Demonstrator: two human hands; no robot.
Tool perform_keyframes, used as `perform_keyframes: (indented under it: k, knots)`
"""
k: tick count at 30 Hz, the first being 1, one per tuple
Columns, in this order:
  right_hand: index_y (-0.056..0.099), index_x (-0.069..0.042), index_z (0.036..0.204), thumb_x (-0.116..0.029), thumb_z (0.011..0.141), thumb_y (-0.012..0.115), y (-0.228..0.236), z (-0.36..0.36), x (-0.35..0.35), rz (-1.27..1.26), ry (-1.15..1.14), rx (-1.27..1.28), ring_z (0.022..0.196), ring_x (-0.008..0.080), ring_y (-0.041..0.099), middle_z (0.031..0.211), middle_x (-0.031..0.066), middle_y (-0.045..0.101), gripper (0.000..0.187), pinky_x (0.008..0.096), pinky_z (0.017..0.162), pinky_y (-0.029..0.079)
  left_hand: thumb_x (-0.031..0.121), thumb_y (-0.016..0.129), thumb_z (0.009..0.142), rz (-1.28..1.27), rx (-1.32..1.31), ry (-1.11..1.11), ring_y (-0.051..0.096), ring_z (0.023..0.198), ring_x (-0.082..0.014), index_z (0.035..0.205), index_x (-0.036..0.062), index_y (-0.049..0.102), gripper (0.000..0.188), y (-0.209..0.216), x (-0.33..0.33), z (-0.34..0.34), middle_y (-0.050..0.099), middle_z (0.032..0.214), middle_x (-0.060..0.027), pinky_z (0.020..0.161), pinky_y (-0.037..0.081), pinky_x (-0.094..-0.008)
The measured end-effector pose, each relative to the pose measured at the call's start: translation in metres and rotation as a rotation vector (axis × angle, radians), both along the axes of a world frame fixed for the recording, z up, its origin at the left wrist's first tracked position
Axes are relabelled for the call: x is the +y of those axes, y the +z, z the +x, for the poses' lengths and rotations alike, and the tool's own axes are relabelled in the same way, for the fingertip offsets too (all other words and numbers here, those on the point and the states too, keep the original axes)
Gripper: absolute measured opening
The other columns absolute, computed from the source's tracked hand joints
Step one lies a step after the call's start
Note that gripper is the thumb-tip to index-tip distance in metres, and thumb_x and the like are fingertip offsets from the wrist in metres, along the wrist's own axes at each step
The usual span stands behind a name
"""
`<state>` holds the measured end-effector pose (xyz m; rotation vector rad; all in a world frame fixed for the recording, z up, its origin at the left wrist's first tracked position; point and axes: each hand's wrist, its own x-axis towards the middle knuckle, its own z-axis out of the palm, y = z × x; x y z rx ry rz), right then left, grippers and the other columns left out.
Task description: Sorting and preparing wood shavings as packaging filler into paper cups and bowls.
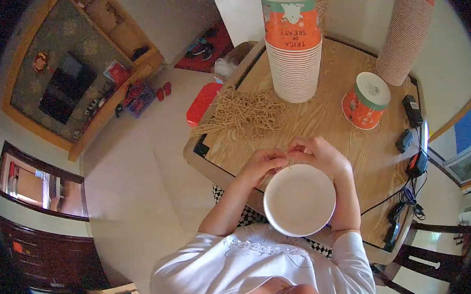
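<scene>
A round white paper bucket (299, 202) is close in front of me at the table's near edge, its open mouth facing up at me. Just beyond its far rim, my left hand (265, 164) and my right hand (321, 154) meet with fingertips pinched. A thin tan bit, apparently cord, shows between the fingertips, though most of it is hidden. My right wrist passes along the bucket's right side. Past my left hand lies a loose tangled heap of tan cord (248, 114) on the wooden table (323, 128).
A tall stack of orange-printed paper buckets (293, 69) stands upside down behind the cord. Farther right are a single upturned bucket (363, 103) and another tall stack (402, 44). Black adapters and cables (415, 163) line the right edge. A red lid-like object (203, 104) adjoins the left edge.
</scene>
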<state>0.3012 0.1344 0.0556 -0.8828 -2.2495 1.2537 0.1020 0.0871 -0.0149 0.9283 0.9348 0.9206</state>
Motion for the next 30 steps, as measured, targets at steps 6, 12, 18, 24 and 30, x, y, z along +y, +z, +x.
perform_keyframes:
  k: [6, 12, 18, 24, 30]
  knots:
    - [0.06, -0.003, 0.092, -0.009, 0.077, 0.064, -0.001, 0.002, 0.0, 0.0, -0.032, 0.012, 0.075, 0.0223, 0.063, 0.08, 0.0105, 0.064, 0.017, 0.0327, 0.067, 0.048, 0.016, 0.068, 0.078, -0.076, 0.066, -0.007, 0.055, 0.065, -0.0076, 0.085, 0.0058, 0.062, 0.014, 0.017, 0.0, 0.001, 0.059, 0.074, 0.0014, 0.057, 0.045, -0.0208]
    - [0.061, -0.003, 0.09, -0.008, 0.077, 0.064, -0.011, -0.002, 0.006, 0.074, 0.052, 0.054, 0.075, 0.0216, 0.062, 0.08, 0.0097, 0.064, 0.015, 0.0318, 0.067, 0.048, 0.017, 0.068, 0.078, -0.056, -0.008, 0.027, 0.055, 0.066, -0.0076, 0.088, 0.0054, 0.063, 0.016, 0.005, 0.0, 0.001, 0.059, 0.075, 0.0012, 0.058, 0.046, -0.0208]
    - [0.061, -0.006, 0.09, -0.011, 0.077, 0.063, -0.018, -0.002, 0.01, 0.113, 0.069, 0.049, 0.073, 0.023, 0.063, 0.079, 0.009, 0.065, 0.014, 0.033, 0.065, 0.049, 0.017, 0.068, 0.078, -0.04, 0.017, 0.033, 0.055, 0.066, -0.0075, 0.09, 0.0048, 0.063, 0.018, 0.001, 0.002, -0.001, 0.059, 0.075, 0.0011, 0.058, 0.046, -0.0203]
    - [0.061, -0.009, 0.09, -0.015, 0.078, 0.062, -0.017, -0.001, 0.009, 0.161, 0.073, 0.043, 0.072, 0.0249, 0.064, 0.078, 0.009, 0.065, 0.014, 0.0347, 0.063, 0.05, 0.015, 0.067, 0.079, -0.002, 0.012, 0.035, 0.055, 0.068, -0.0074, 0.09, 0.0033, 0.063, 0.017, 0.004, -0.001, 0.0, 0.06, 0.077, 0.0002, 0.06, 0.045, -0.021]
    - [0.061, -0.009, 0.088, -0.014, 0.077, 0.062, -0.013, -0.002, 0.007, 0.139, 0.064, 0.026, 0.072, 0.0257, 0.063, 0.079, 0.0085, 0.064, 0.012, 0.0354, 0.063, 0.05, 0.015, 0.066, 0.08, 0.162, 0.186, 0.057, 0.054, 0.07, -0.0061, 0.086, 0.0025, 0.063, 0.014, -0.001, -0.001, 0.0, 0.06, 0.078, 0.001, 0.061, 0.044, -0.0208]
